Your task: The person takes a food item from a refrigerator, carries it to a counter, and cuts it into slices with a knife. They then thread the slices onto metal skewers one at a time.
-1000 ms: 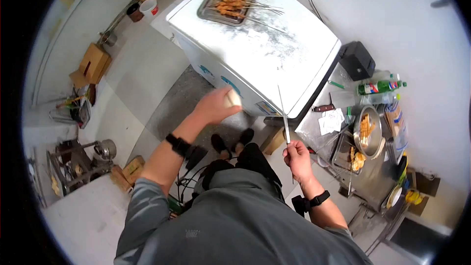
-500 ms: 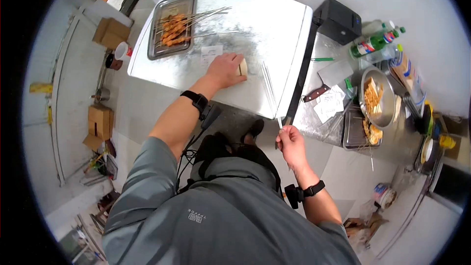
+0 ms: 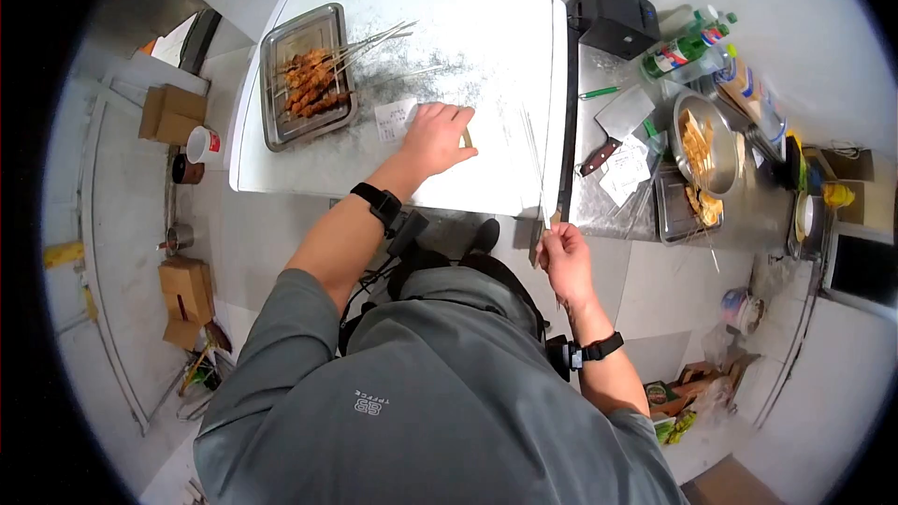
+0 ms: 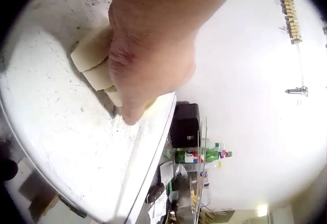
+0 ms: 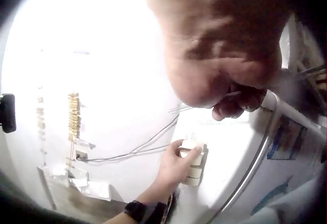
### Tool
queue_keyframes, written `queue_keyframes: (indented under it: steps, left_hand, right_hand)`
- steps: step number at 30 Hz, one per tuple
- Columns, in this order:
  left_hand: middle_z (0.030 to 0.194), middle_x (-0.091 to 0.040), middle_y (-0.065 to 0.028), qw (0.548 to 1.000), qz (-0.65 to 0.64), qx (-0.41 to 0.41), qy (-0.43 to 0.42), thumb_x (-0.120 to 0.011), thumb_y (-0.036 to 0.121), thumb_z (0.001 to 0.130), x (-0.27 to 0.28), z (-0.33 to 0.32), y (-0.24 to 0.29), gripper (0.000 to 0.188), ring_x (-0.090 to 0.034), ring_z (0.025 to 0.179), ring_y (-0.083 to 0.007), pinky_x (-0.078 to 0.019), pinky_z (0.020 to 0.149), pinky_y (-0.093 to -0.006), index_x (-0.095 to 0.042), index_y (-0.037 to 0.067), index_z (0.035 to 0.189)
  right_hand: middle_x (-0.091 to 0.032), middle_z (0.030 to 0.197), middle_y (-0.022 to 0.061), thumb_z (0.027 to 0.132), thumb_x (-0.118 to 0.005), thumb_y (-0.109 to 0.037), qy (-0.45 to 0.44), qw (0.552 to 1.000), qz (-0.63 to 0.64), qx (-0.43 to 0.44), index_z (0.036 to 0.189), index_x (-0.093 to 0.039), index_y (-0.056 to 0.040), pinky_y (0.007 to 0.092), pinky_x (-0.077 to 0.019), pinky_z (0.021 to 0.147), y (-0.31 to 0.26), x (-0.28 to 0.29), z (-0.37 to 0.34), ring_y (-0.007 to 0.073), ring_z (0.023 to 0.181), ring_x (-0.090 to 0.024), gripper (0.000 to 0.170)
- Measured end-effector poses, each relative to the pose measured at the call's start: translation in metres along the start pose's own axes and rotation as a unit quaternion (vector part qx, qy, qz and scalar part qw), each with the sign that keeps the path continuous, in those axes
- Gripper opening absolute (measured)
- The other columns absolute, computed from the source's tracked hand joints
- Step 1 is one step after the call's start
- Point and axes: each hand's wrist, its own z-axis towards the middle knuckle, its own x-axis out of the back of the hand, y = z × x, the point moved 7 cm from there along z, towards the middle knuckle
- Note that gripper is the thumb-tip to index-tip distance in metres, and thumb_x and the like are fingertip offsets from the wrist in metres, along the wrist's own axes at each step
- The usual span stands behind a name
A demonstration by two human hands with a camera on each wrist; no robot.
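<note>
A short row of pale cream, bun-like slices (image 4: 91, 54) stands on the white top (image 3: 486, 47) of a box-like appliance. My left hand (image 3: 435, 138) grips them from above, thumb on one side and fingers on the other; in the head view it covers most of them. My right hand (image 3: 568, 260) pinches a few thin metal skewers (image 3: 533, 154) just off the front right corner, their long ends pointing away over the white top. To the left, a metal tray (image 3: 313, 30) carries several skewers of reddish meat (image 3: 313, 79).
A paper slip (image 3: 395, 120) lies by my left hand. On the metal counter to the right are a cleaver (image 3: 625, 114), papers (image 3: 625, 173), a steel bowl (image 3: 686, 112) of food, a small tray (image 3: 675, 210), a green bottle (image 3: 675, 56) and a black box (image 3: 613, 19).
My left hand carried the pale piece from in front of the appliance onto its top, and it stays there. The view swung round. My right hand keeps its pinch on the skewers.
</note>
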Motion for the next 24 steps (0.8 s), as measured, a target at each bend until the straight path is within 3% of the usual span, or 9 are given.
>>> queue_keyframes:
  steps: [5,6,10,14,19,24]
  left_hand:
    - [0.13,-0.051,-0.0148,0.997,-0.065,0.017,0.048,-0.07,0.03,0.083,0.001,0.02,0.018,0.061,-0.043,0.123,-0.0315,-0.036,0.105,-0.0418,-0.046,0.004,0.133]
    - [0.131,-0.049,-0.0158,0.996,-0.081,0.039,0.017,-0.068,0.023,0.083,-0.009,0.026,0.022,0.059,-0.041,0.125,-0.0335,-0.0345,0.108,-0.0413,-0.044,0.003,0.134]
    - [0.127,-0.048,-0.0193,0.994,-0.107,0.019,0.02,-0.061,0.008,0.08,-0.032,0.039,0.038,0.053,-0.039,0.126,-0.0367,-0.0388,0.103,-0.0432,-0.046,0.003,0.131]
    - [0.13,-0.047,-0.0197,0.998,-0.068,0.004,0.017,-0.063,0.014,0.08,-0.036,0.041,0.039,0.055,-0.039,0.126,-0.0373,-0.0394,0.103,-0.0437,-0.045,0.003,0.131]
    - [0.133,-0.047,-0.0195,0.99,-0.037,0.113,-0.074,-0.065,0.031,0.084,-0.021,0.046,0.034,0.062,-0.042,0.126,-0.0348,-0.0403,0.103,-0.0437,-0.045,0.004,0.135]
    - [0.126,-0.053,-0.021,0.978,-0.069,0.17,-0.093,-0.066,0.027,0.081,-0.024,0.054,0.03,0.061,-0.051,0.118,-0.0349,-0.0426,0.101,-0.0417,-0.047,0.001,0.132]
  right_hand:
    - [-0.056,0.072,0.0019,0.096,-0.053,-0.013,0.019,1.0,0.013,0.008,0.097,-0.05,-0.0039,0.0217,-0.0387,0.05,-0.002,-0.005,-0.001,0.0072,0.056,-0.047,0.01]
    - [-0.056,0.072,0.002,0.096,-0.053,-0.013,0.024,1.0,0.017,0.004,0.097,-0.05,-0.0039,0.0217,-0.0386,0.05,0.0,-0.004,-0.002,0.0072,0.056,-0.047,0.01]
    - [-0.056,0.071,0.0021,0.096,-0.053,-0.014,0.03,0.999,0.032,0.003,0.097,-0.05,-0.0041,0.0216,-0.0383,0.05,0.002,0.005,0.003,0.0073,0.055,-0.046,0.01]
    - [-0.056,0.071,0.002,0.096,-0.053,-0.012,0.044,0.997,0.065,0.003,0.097,-0.051,-0.0042,0.0217,-0.0382,0.049,0.008,0.016,0.008,0.0073,0.054,-0.046,0.008]
    - [-0.056,0.071,0.0016,0.095,-0.053,-0.011,0.056,0.996,0.074,-0.001,0.096,-0.052,-0.0043,0.0219,-0.0384,0.049,0.013,0.026,0.013,0.0071,0.054,-0.046,0.007]
    - [-0.056,0.07,0.0006,0.095,-0.053,-0.011,0.055,0.995,0.086,0.011,0.093,-0.05,-0.0073,0.0212,-0.0367,0.043,0.015,0.027,0.018,0.0062,0.05,-0.046,0.005]
